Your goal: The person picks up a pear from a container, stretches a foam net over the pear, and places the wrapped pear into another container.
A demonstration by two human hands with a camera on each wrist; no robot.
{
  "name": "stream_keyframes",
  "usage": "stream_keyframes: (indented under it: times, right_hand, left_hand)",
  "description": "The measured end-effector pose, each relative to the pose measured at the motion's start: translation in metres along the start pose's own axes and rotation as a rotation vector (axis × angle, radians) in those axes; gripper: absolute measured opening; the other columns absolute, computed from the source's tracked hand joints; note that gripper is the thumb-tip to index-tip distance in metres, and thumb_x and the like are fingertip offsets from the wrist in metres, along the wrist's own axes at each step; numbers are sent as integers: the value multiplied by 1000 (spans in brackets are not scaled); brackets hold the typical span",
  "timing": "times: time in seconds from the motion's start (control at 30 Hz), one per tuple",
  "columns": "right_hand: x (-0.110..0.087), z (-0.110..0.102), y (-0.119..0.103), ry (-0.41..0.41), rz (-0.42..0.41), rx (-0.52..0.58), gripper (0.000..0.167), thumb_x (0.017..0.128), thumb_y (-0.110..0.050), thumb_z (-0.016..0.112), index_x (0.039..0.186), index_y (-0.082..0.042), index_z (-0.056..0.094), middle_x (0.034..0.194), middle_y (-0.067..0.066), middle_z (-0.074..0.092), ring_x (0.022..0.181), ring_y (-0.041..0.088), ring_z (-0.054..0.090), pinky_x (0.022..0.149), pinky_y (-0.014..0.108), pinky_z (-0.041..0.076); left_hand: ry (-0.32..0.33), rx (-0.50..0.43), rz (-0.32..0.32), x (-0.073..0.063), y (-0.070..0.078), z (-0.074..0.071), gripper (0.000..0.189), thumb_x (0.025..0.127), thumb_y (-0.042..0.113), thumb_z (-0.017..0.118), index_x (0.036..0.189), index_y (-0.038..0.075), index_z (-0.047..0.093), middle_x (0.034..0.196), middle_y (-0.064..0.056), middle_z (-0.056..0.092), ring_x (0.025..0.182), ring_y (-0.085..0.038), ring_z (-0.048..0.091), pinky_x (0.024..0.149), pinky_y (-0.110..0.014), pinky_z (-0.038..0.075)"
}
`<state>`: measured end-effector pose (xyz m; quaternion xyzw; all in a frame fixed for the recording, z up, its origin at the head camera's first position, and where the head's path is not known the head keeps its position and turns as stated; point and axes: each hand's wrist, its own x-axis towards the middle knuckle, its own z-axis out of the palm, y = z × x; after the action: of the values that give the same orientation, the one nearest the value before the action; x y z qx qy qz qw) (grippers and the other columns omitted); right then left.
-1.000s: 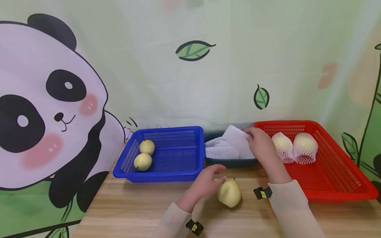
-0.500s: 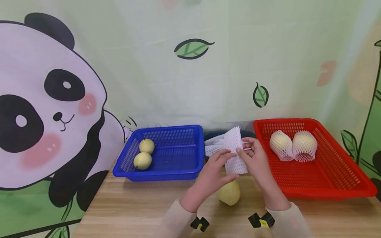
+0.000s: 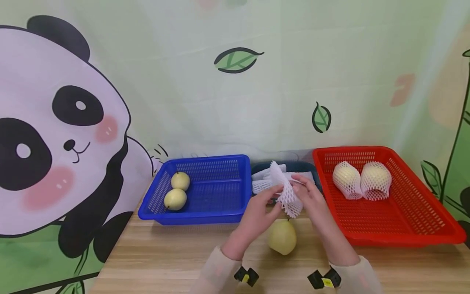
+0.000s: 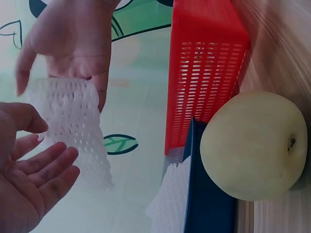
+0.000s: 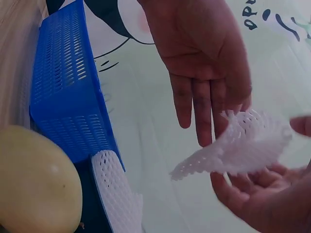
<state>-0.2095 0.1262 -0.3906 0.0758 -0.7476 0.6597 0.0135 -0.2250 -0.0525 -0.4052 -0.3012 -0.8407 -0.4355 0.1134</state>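
My left hand [image 3: 258,218] pinches a white foam fruit net [image 3: 286,192] by its edge, thumb and index finger together, the other fingers spread loosely. On the net's other side is my right hand [image 3: 313,202], with bent fingers against the mesh and the thumb by its edge, seen in the right wrist view. The net [image 4: 68,111] hangs tilted between both hands, its mouth partly spread. Below them, a bare yellow-green pear [image 3: 282,237] stands on the wooden table [image 3: 183,261], stem up. It looks large in the left wrist view.
A blue basket [image 3: 216,218] at left holds two bare pears [image 3: 175,199]. In the red basket [image 3: 400,222] at right lie two pears in foam nets [image 3: 376,179]. Between them a dark teal tray [image 3: 301,165] holds more foam nets [image 3: 262,185]. A printed curtain [image 3: 279,102] hangs behind.
My right hand has lifted one foam net from the teal tray and brought it over the pear. My left hand has come up to meet it, and the net has since turned and opened slightly.
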Motion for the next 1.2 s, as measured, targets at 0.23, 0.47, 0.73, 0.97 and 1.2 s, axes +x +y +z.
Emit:
stream_keyframes:
  times: [0.23,0.47,0.73,0.97,1.2]
  right_hand:
    - [-4,6,9,-85,-128,-91,66,98,-6,59,157,0,29,162,26,36,147,45,40,104,17,48]
    - [-3,18,18,25,-133,-78,44,97,5,56,141,8,49,143,30,56,133,45,56,96,7,45]
    - [3,17,35,228,-76,-223,26,89,13,51,105,7,71,115,27,71,81,5,56,68,14,48]
    - [6,9,45,235,41,-156,27,90,13,47,107,11,68,116,28,67,68,5,55,62,17,50]
    - [6,3,50,245,21,-189,25,92,7,54,113,8,68,118,24,67,84,8,58,73,17,48]
  left_hand:
    - [62,-93,-58,2,-5,5,52,90,4,71,139,1,54,130,-20,67,111,-34,71,88,-42,61]
    - [145,-150,-160,4,-9,9,44,87,-2,69,130,1,62,119,-20,72,101,-35,71,73,-20,54]
    - [127,-448,-358,3,-15,6,36,85,-10,48,113,-8,72,102,-24,73,69,-6,61,62,-21,56]
    - [81,-755,-504,5,-17,5,35,82,-13,44,113,-21,58,84,2,60,71,-5,61,65,-18,56]
    - [-11,-727,-498,2,-20,6,28,90,-5,50,113,-17,60,94,-1,63,82,-5,63,83,-25,59]
